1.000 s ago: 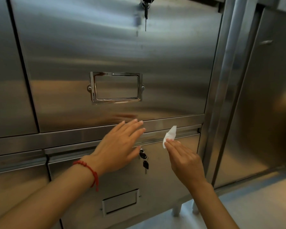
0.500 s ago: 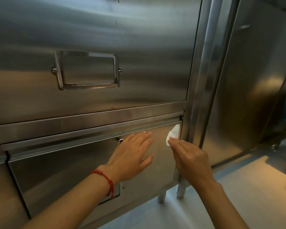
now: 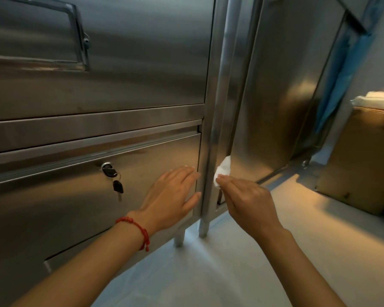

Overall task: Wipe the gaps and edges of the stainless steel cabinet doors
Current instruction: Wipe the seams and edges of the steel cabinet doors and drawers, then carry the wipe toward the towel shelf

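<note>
A stainless steel cabinet fills the view, with a lower door (image 3: 64,196) and an upper door (image 3: 131,52) above it. My left hand (image 3: 171,196), red bracelet on the wrist, lies flat with straight fingers on the lower door near its right edge. My right hand (image 3: 244,200) pinches a small white tissue (image 3: 222,171) and holds it against the vertical steel post (image 3: 213,129) right of the door gap. A lock with hanging keys (image 3: 112,176) sits on the lower door, left of my left hand.
A second steel cabinet panel (image 3: 282,96) stands to the right of the post. Cabinet legs (image 3: 203,227) meet a pale floor (image 3: 231,262). A brown cardboard box (image 3: 361,158) with a white pack on top stands at the far right.
Both hands moved right along the lower door. The tissue left the door's top right corner and now lies on the vertical post beyond the gap. The view also shifted right and down.
</note>
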